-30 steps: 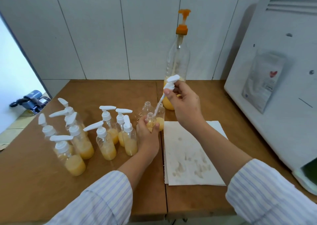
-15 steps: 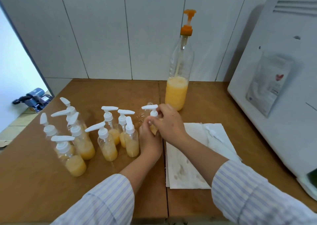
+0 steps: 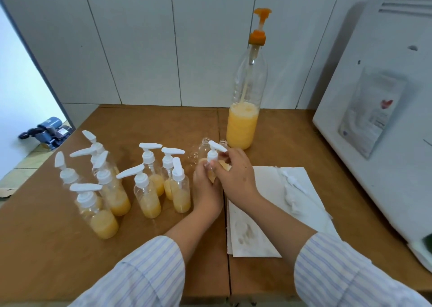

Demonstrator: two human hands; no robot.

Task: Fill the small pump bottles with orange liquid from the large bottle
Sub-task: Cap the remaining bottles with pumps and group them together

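The large clear bottle (image 3: 244,124) with an orange pump stands at the back of the table, about a third full of orange liquid. Several small filled pump bottles (image 3: 149,189) with white pump heads cluster at the left. My left hand (image 3: 207,189) grips a small bottle holding orange liquid; the hands hide most of it. My right hand (image 3: 233,173) pinches the collar of the white pump head (image 3: 214,152) seated on that bottle's neck. Just behind stand two small bottles without pumps, one of them an empty clear bottle (image 3: 198,153).
A stained white paper towel (image 3: 264,215) lies at the right with loose white pump parts (image 3: 292,189) on it. A white appliance (image 3: 385,119) fills the right side. The tiled wall runs behind the brown table (image 3: 58,248).
My right hand brought the pump head down from above and set its tube into the small bottle; it now sits on the neck and the nozzle has turned from pointing left toward the right.
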